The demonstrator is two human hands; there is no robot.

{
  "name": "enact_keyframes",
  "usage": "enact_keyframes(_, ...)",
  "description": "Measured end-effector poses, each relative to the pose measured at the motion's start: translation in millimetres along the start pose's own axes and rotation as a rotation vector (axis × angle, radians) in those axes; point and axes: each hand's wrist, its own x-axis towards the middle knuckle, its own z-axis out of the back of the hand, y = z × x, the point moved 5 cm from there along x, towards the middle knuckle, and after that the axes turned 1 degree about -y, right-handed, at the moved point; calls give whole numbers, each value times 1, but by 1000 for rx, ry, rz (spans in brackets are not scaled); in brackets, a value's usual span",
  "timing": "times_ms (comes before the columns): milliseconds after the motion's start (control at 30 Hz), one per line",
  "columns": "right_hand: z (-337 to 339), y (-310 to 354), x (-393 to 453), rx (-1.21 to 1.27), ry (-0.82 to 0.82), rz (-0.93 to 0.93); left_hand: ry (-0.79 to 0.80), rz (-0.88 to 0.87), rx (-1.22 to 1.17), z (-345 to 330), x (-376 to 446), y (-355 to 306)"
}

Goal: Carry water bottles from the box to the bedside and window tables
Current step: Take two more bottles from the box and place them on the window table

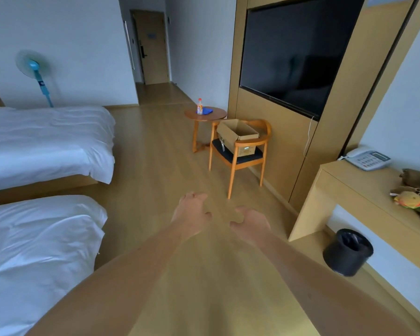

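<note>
Item one: our left hand (192, 215), stretched forward over the floor (155, 151) at the centre of view, fingers loosely curled, holding nothing. Item two: our right hand (251, 223), just beside it toward 3 o'clock, fingers likewise loosely curled and empty.

Item three: the cardboard box (238, 137), flaps open, sitting on the dark seat of a wooden armchair (239, 163) at about 1 o'clock from our hands, well apart from them. We cannot tell from here what the box contains.

Item four: a round wooden table (205, 115) just beyond the chair toward 12 o'clock, bearing one bottle (199, 106) with a red cap, upright, and a blue cloth (207, 111) touching or just beside it.

Item five: two beds (41, 141) with white covers at 9 o'clock, one behind the other; a blue standing fan (38, 73) beyond them at 10 o'clock.

Item six: a dark television (294, 52) set in the wooden wall panel at 1 o'clock.

Item seven: a desk (364, 187) at 3 o'clock, carrying a telephone (367, 158) and a colourful bundle we cannot make out; a black waste bin (348, 252) stands on the floor under it.

Item eight: a door (153, 47) at the far end of the hallway, at 12 o'clock.
</note>
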Motion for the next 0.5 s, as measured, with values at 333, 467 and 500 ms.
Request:
enact_keyframes(333, -6, 52, 184, 23, -18, -59, 73, -64, 15, 25, 190, 48)
enact_keyframes(467, -19, 60, 270, 50, -11, -62, 58, -80, 33, 24, 274, 64)
enact_keyframes(500, -21, 60, 295, 55, -16, -62, 50, -81, 38, 24, 299, 67)
